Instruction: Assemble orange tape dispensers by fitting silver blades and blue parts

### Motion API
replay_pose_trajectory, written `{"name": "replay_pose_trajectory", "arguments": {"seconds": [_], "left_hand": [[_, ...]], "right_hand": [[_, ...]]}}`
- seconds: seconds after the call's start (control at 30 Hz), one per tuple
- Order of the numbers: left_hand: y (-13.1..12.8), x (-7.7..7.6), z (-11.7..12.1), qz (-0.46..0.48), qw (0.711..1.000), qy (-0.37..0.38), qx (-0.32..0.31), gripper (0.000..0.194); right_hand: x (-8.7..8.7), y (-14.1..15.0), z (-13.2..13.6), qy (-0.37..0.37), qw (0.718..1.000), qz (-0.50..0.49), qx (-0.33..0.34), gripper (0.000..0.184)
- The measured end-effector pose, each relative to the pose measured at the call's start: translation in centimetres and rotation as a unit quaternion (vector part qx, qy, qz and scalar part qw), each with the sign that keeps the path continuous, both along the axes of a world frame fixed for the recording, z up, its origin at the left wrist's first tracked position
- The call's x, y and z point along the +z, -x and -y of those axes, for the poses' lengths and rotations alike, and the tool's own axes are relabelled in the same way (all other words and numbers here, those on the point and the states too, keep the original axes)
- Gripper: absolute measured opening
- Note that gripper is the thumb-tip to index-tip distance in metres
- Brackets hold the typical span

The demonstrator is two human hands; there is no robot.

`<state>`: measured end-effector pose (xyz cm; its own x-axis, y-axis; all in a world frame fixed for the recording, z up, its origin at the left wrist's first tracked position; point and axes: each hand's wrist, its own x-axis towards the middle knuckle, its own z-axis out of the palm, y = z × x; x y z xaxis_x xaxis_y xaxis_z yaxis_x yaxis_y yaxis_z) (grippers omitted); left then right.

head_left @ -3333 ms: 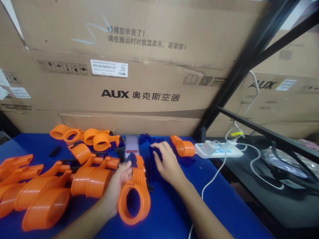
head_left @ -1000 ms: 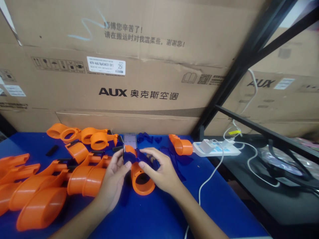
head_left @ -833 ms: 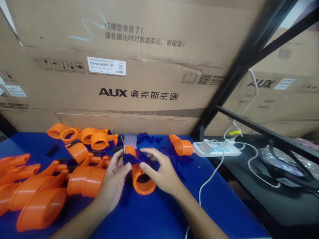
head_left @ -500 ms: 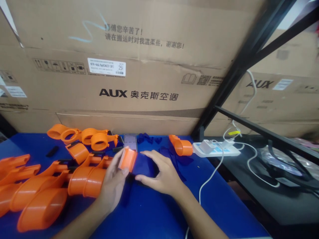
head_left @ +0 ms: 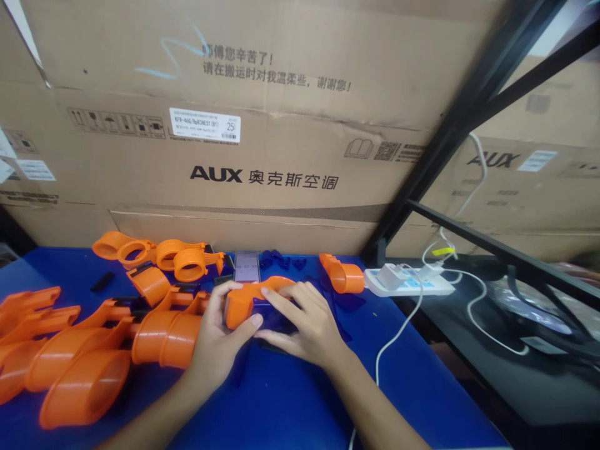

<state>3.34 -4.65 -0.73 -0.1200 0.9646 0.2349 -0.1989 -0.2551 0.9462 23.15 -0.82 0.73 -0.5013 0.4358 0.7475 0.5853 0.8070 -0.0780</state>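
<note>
Both my hands hold one orange plastic part [head_left: 253,295] with a dark blue piece under it, low over the blue table [head_left: 290,406]. My left hand [head_left: 217,340] grips its left end, thumb on the front. From the right, my right hand [head_left: 307,325] closes over the part, fingers on top of the orange and blue pieces. The part lies on its side, its ring opening hidden.
Several more orange parts [head_left: 154,337] lie in rows to the left and at the back [head_left: 190,262]; another [head_left: 344,275] sits right of my hands. A phone [head_left: 246,267] and small blue pieces [head_left: 276,258] lie behind. A power strip [head_left: 412,284] with cables and cardboard boxes [head_left: 262,178] stand beyond.
The orange part was turned from ring-facing-me to lying on its side. My right hand left the table, joined the left on the part and pressed the blue piece against it.
</note>
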Motion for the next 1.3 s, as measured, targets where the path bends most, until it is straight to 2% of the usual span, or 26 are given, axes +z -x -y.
{"name": "replay_pose_trajectory", "arguments": {"seconds": [0.23, 0.6, 0.7, 0.77, 0.87, 0.93, 1.03, 1.1, 1.17, 1.3], "left_hand": [[0.2, -1.3, -0.6, 0.015, 1.000, 0.004, 0.003, 0.053], [0.2, -0.9, -0.7, 0.029, 1.000, 0.001, 0.007, 0.050], [0.1, -1.1, -0.6, 0.053, 0.999, 0.008, -0.006, 0.057], [0.1, -1.4, -0.4, 0.097, 0.994, 0.000, -0.044, 0.067], [0.0, -1.3, 0.2, 0.106, 0.989, -0.025, -0.102, 0.077], [0.0, -0.8, 0.8, 0.055, 0.989, -0.032, -0.133, 0.080], [-0.1, -0.3, 1.6, -0.016, 0.983, -0.033, -0.177, 0.088], [-0.3, -0.7, 1.8, -0.034, 0.978, -0.036, -0.201, 0.094], [-0.5, -1.8, 1.7, -0.041, 0.976, -0.033, -0.213, 0.100], [-0.8, -3.6, 1.3, -0.024, 0.985, -0.007, -0.171, 0.109]], "right_hand": [[0.0, 0.0, -0.1, -0.004, 1.000, 0.005, 0.002, 0.063], [0.2, 0.0, 0.0, 0.019, 1.000, 0.006, 0.006, 0.069], [0.3, 0.1, 0.2, 0.039, 0.999, -0.022, 0.011, 0.079], [0.4, 0.2, 0.3, 0.070, 0.995, -0.077, 0.011, 0.083], [0.5, 0.2, 0.4, 0.149, 0.970, -0.193, 0.020, 0.072], [0.5, 0.2, 0.1, 0.206, 0.938, -0.276, 0.044, 0.062], [0.2, 0.2, -0.2, 0.275, 0.886, -0.367, 0.063, 0.056], [-0.2, 0.5, -0.3, 0.317, 0.864, -0.389, 0.037, 0.057], [-0.6, 1.0, -0.1, 0.360, 0.850, -0.384, 0.008, 0.060], [-1.0, 2.0, 0.2, 0.395, 0.848, -0.352, 0.013, 0.055]]}}
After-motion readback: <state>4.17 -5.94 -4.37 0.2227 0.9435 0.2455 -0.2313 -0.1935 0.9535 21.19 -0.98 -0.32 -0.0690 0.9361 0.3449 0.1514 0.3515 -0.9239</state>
